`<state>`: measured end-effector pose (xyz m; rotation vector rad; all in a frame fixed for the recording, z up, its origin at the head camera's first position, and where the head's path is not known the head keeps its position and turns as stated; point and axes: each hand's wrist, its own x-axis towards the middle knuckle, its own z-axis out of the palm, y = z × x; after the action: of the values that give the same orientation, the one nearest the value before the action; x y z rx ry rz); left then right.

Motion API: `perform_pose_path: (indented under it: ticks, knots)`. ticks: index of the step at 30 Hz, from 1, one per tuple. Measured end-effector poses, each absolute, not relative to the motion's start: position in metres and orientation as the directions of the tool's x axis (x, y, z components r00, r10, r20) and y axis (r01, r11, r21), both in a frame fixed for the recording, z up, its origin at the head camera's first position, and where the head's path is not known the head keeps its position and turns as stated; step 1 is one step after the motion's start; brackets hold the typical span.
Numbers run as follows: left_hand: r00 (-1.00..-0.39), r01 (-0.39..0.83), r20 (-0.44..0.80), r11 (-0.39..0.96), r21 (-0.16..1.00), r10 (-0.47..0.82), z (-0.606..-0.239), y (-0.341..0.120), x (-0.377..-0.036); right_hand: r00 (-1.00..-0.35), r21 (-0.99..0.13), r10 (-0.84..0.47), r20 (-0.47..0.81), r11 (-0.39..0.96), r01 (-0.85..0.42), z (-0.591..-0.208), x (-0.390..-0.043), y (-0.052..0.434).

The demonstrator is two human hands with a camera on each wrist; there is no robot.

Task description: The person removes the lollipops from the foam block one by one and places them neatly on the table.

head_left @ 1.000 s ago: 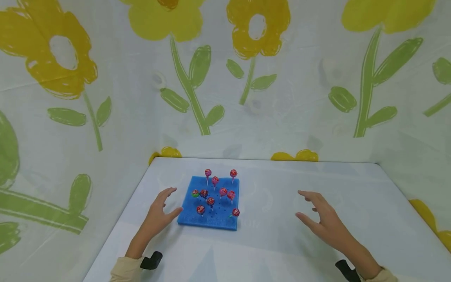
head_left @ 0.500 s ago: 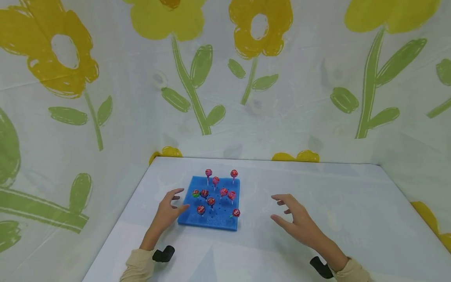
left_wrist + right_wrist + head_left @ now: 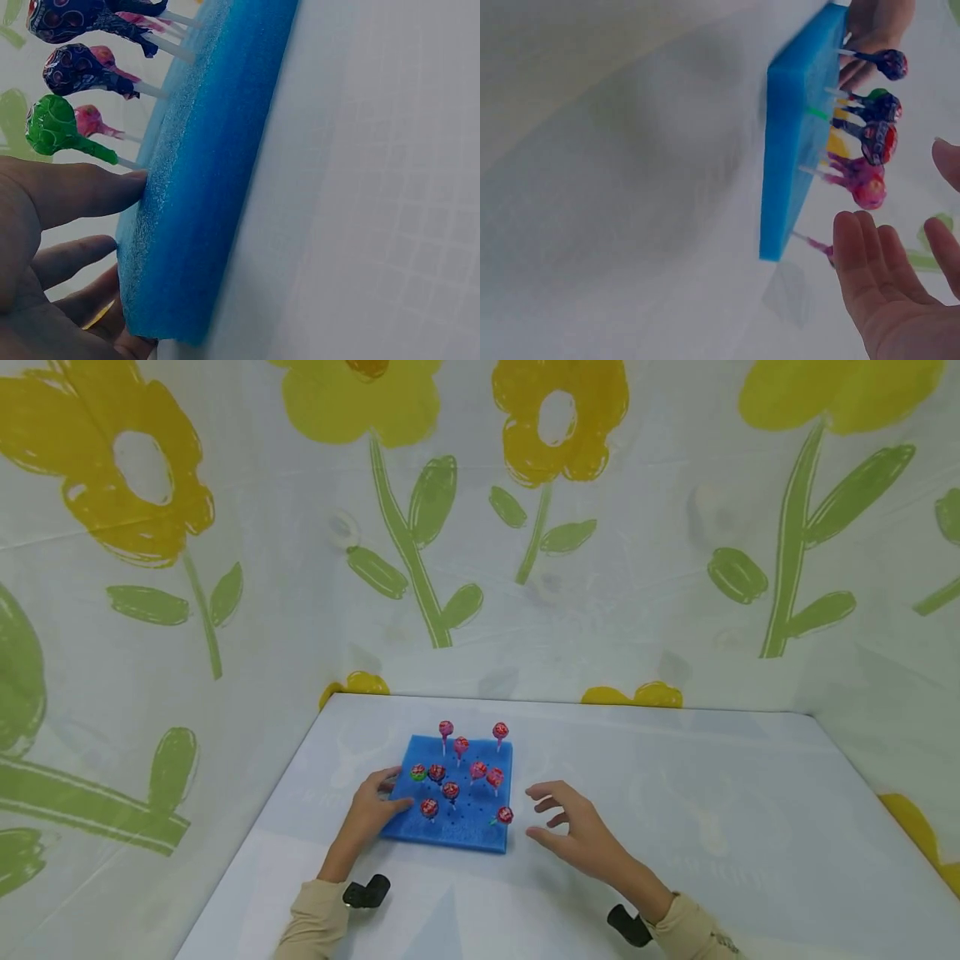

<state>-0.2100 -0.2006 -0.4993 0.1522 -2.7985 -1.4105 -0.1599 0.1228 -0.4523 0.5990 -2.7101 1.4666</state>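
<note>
A blue foam block (image 3: 465,831) lies flat on the white table with several wrapped lollipops standing in its holes, mostly red and pink, and one green lollipop (image 3: 417,772) near its left edge. My left hand (image 3: 390,793) touches the block's left edge. In the left wrist view its thumb tip (image 3: 135,182) rests on the top face of the foam block (image 3: 202,187) beside the green lollipop (image 3: 52,124), fingers lying along the side. My right hand (image 3: 536,814) hovers empty, fingers spread, just right of the block, by a red lollipop (image 3: 504,815). The right wrist view shows its fingers (image 3: 855,247) apart from the foam block (image 3: 791,150).
The table (image 3: 712,827) is walled on the left, back and right by pale cloth printed with yellow flowers (image 3: 555,418). Bare tabletop stretches right of the block and toward me. Black camera mounts sit at both wrists (image 3: 367,891) (image 3: 626,925).
Both hands have closed in on the block. The left hand slid right until it met the left edge. The right hand travelled left, from mid-table to beside the right edge.
</note>
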Motion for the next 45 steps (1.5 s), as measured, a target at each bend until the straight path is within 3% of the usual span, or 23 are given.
perform_pose_path:
  ticks: [8, 16, 32, 45]
  knots:
    - [-0.994, -0.106, -0.070, 0.593, 0.798, -0.083, -0.497, -0.196, -0.214, -0.918, -0.870, -0.356, 0.178, 0.379, -0.316, -0.463, -0.168, 0.102]
    - [-0.993, -0.116, -0.078, 0.592, 0.797, -0.089, -0.500, -0.195, -0.212, -0.939, -0.914, -0.298, 0.172, 0.308, -0.265, -0.468, -0.169, 0.083]
    - [-0.991, -0.127, -0.082, 0.582, 0.803, -0.103, -0.498, -0.200, -0.210, -0.926, -0.906, -0.287, 0.246, 0.272, -0.325, -0.477, -0.177, 0.071]
    - [-0.991, -0.128, -0.081, 0.597, 0.792, -0.105, -0.500, -0.202, -0.212, -0.931, -0.893, -0.234, 0.279, 0.293, -0.341, -0.428, -0.158, 0.066]
